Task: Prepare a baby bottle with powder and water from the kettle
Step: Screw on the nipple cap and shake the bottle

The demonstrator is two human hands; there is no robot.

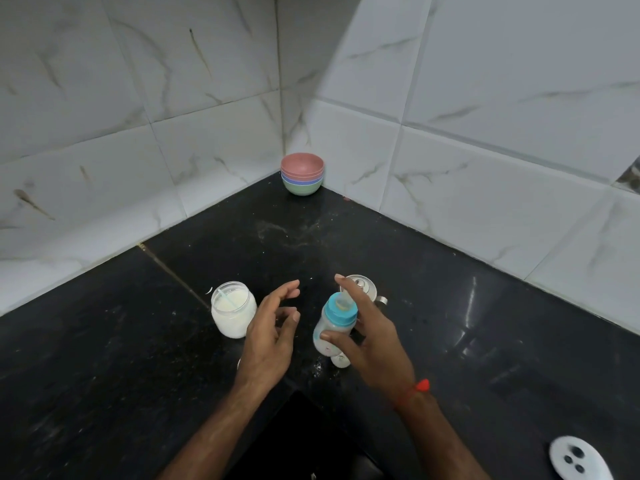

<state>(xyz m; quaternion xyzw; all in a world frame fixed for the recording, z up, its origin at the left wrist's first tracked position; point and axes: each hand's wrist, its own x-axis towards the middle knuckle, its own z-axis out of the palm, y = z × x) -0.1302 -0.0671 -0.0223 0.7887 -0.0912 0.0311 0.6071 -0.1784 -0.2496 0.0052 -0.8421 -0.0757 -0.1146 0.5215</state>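
Observation:
A baby bottle (332, 323) with a teal collar and clear teat sits tilted in my right hand (370, 337); the thumb lies across its body and the forefinger stretches past the teat. My left hand (272, 336) hovers just left of the bottle with fingers spread, holding nothing. An open glass jar of white powder (232, 311) with a scoop handle inside stands on the black counter (138, 358) left of that hand. The steel kettle (363, 285) shows its lid and knob behind my right hand, mostly hidden.
Several stacked bowls (302, 178), pink on top, sit in the far tiled corner. A small round cap (341, 360) lies under the bottle. A white plug base (576, 459) lies at the lower right. White specks dot the counter.

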